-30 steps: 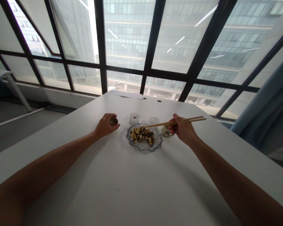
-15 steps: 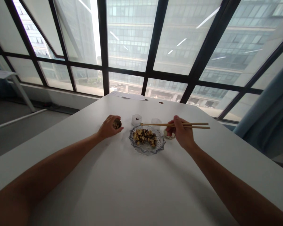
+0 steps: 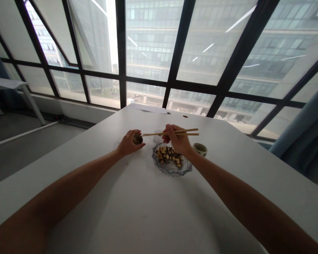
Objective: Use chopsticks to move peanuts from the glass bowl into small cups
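My left hand point(image 3: 127, 143) curls its fingers around a small dark cup point(image 3: 138, 139) with some small pieces inside, too small to name. In my right hand point(image 3: 178, 139) is a pair of wooden chopsticks point(image 3: 190, 134). Their tips reach left to the cup's rim; whether anything is between them I cannot tell. Below my right hand lies a scalloped glass plate point(image 3: 172, 173) bearing a heap of mixed nuts point(image 3: 170, 155), some pale and some dark. A white holder point(image 3: 157, 137) stands behind the plate, partly covered by my right hand and the chopsticks.
A pale cup point(image 3: 200, 149) with dark marks stands right of the plate, beside my right wrist. White paper point(image 3: 147, 108) lies at the far edge of the white table point(image 3: 137, 211). Tall windows rise beyond, with a blue curtain point(image 3: 302, 134) at the right.
My right hand has carried the chopsticks left, from beyond the plate's right side to the cup in my left hand. The pale cup on the right is now uncovered. The view has shifted slightly.
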The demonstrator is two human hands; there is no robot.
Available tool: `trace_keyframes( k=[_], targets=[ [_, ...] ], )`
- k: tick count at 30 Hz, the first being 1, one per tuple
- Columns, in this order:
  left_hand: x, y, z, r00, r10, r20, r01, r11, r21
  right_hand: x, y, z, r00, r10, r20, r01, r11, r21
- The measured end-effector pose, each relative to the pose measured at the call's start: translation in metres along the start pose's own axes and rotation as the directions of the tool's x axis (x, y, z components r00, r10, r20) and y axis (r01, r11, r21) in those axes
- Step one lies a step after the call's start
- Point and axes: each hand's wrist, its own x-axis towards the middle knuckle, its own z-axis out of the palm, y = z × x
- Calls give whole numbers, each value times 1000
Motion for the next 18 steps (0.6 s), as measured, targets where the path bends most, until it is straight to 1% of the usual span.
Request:
trace_keyframes(
  k=[3, 6, 8, 10, 14, 16, 18],
  targets=[
    [2, 4, -1, 1000, -21, 10, 21, 1000, -6, -9, -13, -39, 987, 20, -157, -27, 999, -44],
    [3, 5, -1, 999, -40, 14, 40, 999, 1, -24, -20, -73, 973, 79, -217, -109, 986, -128],
    [3, 4, -1, 999, -40, 10, 40, 999, 9, -36, -17, -86, 972, 108, -208, -147, 972, -182],
    [2, 2, 0, 999, -38, 8, 37, 999, 19, -46, -9, -92, 977, 110, -185, -150, 965, -216],
    [2, -1, 1, 999, -44, 7, 43, 998, 39, -53, 4, -92, 986, 145, -81, -160, 963, -216],
    [2, -2, 1, 999, -50, 9, 49, 998, 45, -52, 5, -93, 983, 167, -76, -179, 965, -194],
    [2, -2, 0, 999, -51, 11, 51, 998, 49, -50, 3, -94, 980, 163, -112, -181, 968, -173]
  ],
)
